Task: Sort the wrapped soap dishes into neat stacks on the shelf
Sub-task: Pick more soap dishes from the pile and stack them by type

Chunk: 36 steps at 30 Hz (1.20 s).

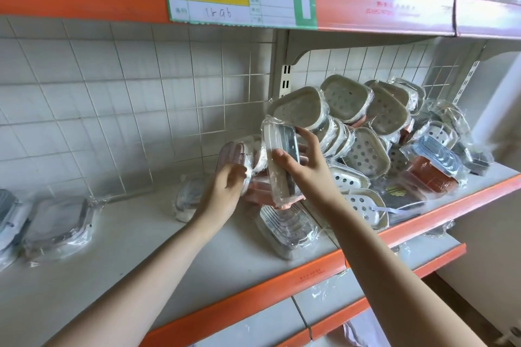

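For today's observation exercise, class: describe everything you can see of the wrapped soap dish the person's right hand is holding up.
The wrapped soap dish is an elongated tray with rounded corners, seemingly clear or pale plastic with a darker grey inner part, sealed in glossy, crinkled transparent film. It stands on end, tilted slightly, lifted in front of the jumbled pile of other dishes. The right hand grips it, thumb across the near face and fingers behind its right edge. Its lower end sits against a pink wrapped dish below. The left hand is beside it, not touching it.

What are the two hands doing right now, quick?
Left hand: fingers curled on a pink wrapped soap dish standing on edge.
Right hand: grips a clear wrapped soap dish, held upright.
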Motion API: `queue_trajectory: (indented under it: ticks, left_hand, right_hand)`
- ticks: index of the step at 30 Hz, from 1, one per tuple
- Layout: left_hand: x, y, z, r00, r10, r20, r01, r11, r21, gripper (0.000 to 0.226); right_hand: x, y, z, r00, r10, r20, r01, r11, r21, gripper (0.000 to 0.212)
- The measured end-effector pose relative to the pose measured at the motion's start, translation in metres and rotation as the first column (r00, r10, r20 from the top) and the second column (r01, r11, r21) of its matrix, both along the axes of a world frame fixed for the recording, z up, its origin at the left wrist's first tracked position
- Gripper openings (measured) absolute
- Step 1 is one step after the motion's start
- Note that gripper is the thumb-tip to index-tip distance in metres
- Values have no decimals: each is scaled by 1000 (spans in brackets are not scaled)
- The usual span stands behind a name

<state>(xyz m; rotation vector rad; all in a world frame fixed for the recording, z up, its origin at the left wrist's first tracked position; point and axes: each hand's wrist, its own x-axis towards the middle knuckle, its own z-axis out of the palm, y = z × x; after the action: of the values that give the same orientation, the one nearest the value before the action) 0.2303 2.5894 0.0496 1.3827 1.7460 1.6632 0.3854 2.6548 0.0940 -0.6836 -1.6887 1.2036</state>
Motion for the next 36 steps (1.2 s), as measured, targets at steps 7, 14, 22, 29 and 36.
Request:
queue_trajectory:
  ticks: [7, 14, 22, 29, 36]
  left_hand:
    - [-39, -23, -35, 921, 323, -216, -352, 930, -108, 11]
    - [-65, -24, -44, 845, 301, -442, -476, 800, -366, 46]
    - [-63, -7, -42, 833, 146, -534, -470, 698, -540, 80]
    - [-68, -13, -47, 816, 199, -543, -503, 708, -496, 60]
    - [-78, -33, -54, 807, 266, -528, -535, 708, -461, 56]
  right_hand:
    - [-7, -11, -24, 998, -41, 43, 38, 996, 77, 62]
    - [-29, -34, -36, 990, -47, 134, 30, 991, 129, 74]
    - [-48, -51, -58, 977, -37, 211, 18, 995, 94, 80]
    - [-61, -59, -80, 964, -24, 265, 1, 996, 86, 72]
    - [-71, -67, -83, 938, -8, 346, -25, 996, 91, 64]
